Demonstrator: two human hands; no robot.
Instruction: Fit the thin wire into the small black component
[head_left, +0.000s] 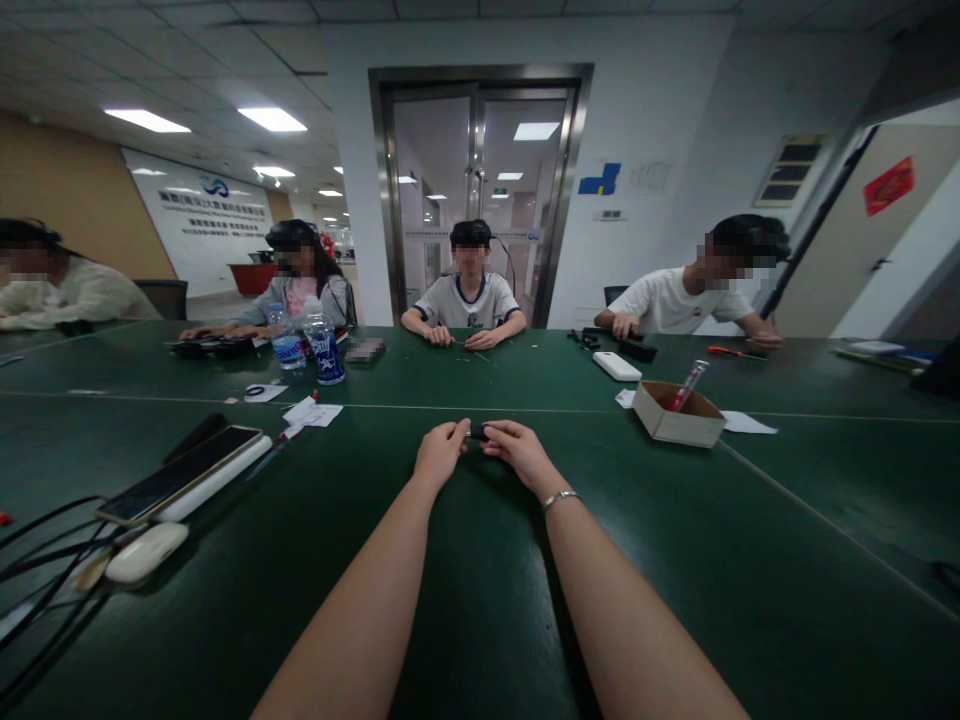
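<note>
Two bare forearms (495, 650) out over the green table (487, 560), silver bracelet (562, 497) at the right wrist. Off to the left, a rounded white case (148, 553) among black cables (56, 590), then a phone (180, 475) lying along a long white bar (232, 467). Farther out, just short of the pale seam (390, 407), holds a small dark object (476, 433) between left hand (440, 452) and right hand (521, 455) — fingertips closed in a pinch at either end. Cannot tell from here: resting on the tabletop or lifted slightly. Beyond, to the right, an open box (679, 427) with a slim tube (688, 386) leaning inside; to the left, two upright bottles (326, 350). Along the far side, four seated people (472, 300) — and behind, a metal-framed glass door (427, 150).
</note>
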